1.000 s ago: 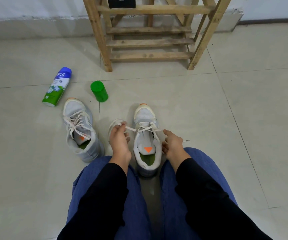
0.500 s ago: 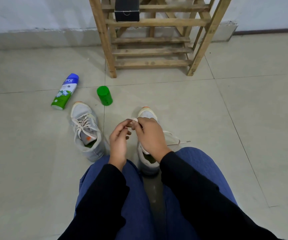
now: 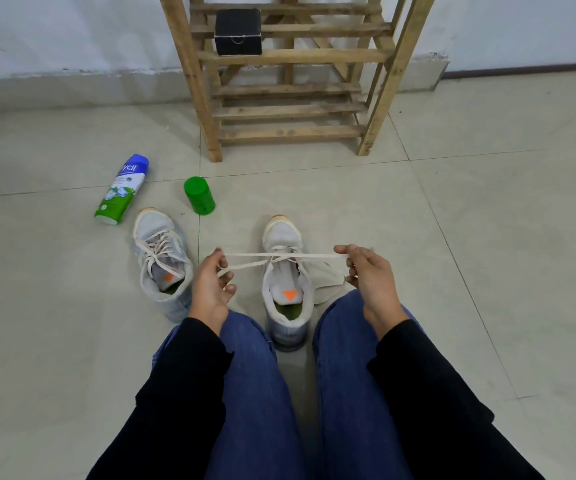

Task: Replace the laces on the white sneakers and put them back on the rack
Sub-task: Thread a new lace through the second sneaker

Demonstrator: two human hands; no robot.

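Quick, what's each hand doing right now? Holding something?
Left hand: closed, pinching one end of the lace stretched sideways from the sneaker.
Right hand: closed, pinching the other end of that lace.

White sneakers (image 3: 281, 271) w/ orange triangle, green cap (image 3: 199, 195), blue-green spray can (image 3: 121, 190), black box (image 3: 238, 32).
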